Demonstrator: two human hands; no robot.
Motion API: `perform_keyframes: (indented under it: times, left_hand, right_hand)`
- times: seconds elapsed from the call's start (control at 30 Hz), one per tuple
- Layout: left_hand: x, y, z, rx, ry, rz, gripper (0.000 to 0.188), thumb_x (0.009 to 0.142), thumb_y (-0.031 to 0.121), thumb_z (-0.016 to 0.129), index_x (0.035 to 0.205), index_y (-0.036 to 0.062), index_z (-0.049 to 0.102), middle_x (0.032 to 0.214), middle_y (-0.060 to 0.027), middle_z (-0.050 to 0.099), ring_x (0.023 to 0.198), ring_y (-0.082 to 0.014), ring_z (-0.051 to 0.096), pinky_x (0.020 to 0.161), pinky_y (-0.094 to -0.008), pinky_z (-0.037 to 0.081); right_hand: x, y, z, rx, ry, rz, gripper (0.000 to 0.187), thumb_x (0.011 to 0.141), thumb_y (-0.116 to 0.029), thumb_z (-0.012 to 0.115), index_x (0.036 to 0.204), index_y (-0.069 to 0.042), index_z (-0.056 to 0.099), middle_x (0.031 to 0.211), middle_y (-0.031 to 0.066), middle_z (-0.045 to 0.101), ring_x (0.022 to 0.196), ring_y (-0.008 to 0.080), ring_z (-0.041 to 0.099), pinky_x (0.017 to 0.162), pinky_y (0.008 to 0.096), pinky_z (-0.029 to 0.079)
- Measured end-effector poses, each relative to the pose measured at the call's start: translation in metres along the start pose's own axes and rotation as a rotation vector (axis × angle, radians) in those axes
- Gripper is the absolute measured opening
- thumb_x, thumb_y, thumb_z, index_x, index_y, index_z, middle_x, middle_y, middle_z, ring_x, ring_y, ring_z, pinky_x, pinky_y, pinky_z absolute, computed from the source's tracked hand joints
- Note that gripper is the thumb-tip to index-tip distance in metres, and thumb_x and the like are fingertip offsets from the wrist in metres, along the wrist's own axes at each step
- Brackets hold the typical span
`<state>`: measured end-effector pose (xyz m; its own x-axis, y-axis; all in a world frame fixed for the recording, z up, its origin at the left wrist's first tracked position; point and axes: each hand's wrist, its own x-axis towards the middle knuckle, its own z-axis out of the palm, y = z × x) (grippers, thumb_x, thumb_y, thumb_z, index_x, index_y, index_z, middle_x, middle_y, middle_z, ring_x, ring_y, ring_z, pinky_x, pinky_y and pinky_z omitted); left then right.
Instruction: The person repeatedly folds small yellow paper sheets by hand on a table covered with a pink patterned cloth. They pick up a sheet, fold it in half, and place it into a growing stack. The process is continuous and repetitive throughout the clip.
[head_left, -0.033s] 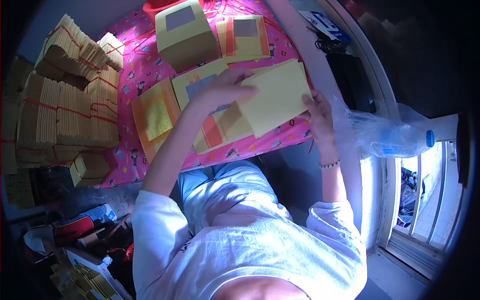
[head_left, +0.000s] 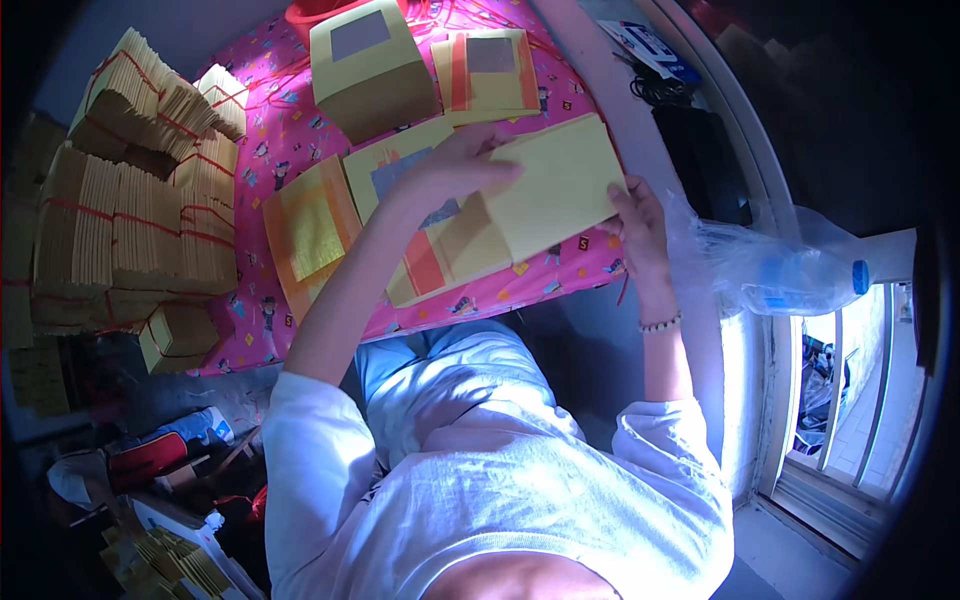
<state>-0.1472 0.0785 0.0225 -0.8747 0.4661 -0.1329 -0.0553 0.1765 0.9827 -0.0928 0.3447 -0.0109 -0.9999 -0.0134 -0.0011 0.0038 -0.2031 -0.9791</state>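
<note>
A pale yellow paper piece (head_left: 560,180), flat like an envelope or folded sheet, lies tilted over the right side of the table. My left hand (head_left: 468,165) is at its upper left part, thumb on top and fingers bent near the far edge; some fingers are hidden. With the thumb on its face, my right hand (head_left: 640,215) pinches the right edge. Under and left of it is a yellow paper piece with an orange stripe (head_left: 425,262) and a grey window (head_left: 398,170), partly covered by my left forearm. Another striped piece with a yellow window (head_left: 318,235) lies farther left.
Banded stacks of brown paper pieces (head_left: 140,225) fill the table's left side. A tall yellow stack with a window (head_left: 375,85), a striped piece (head_left: 487,90) and a red basin (head_left: 315,12) stand at the back. A plastic bag with a bottle (head_left: 800,280) hangs at right.
The yellow paper piece has tilted slightly; its lower left corner has moved up a little, and its edges look more in line. Both hands have barely shifted.
</note>
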Motion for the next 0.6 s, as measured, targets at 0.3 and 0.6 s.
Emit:
perform_keyframes:
  times: [0.3,0.6]
  left_hand:
    - [0.085,-0.034,0.008,0.334,0.195,-0.106,0.046,0.071,0.02,0.076,0.109,-0.0007,0.059,0.098,-0.01,0.062,0.093,-0.0185,0.061,0.078,-0.031,0.048]
    - [0.087,-0.056,0.025,0.475,0.276,-0.075,0.036,0.067,0.014,0.07,0.099,0.0007,0.06,0.095,-0.0202,0.064,0.095,-0.0322,0.063,0.082,-0.0388,0.049]
  right_hand:
    - [0.035,0.041,-0.016,-0.151,0.217,0.068,0.017,0.094,-0.014,0.054,0.103,0.001,0.051,0.096,0.0099,0.06,0.075,0.0134,0.063,0.062,0.0237,0.057]
    - [0.042,0.074,-0.03,-0.269,0.201,0.072,0.016,0.096,-0.016,0.053,0.102,-0.001,0.05,0.092,0.007,0.061,0.076,0.0119,0.063,0.065,0.024,0.057]
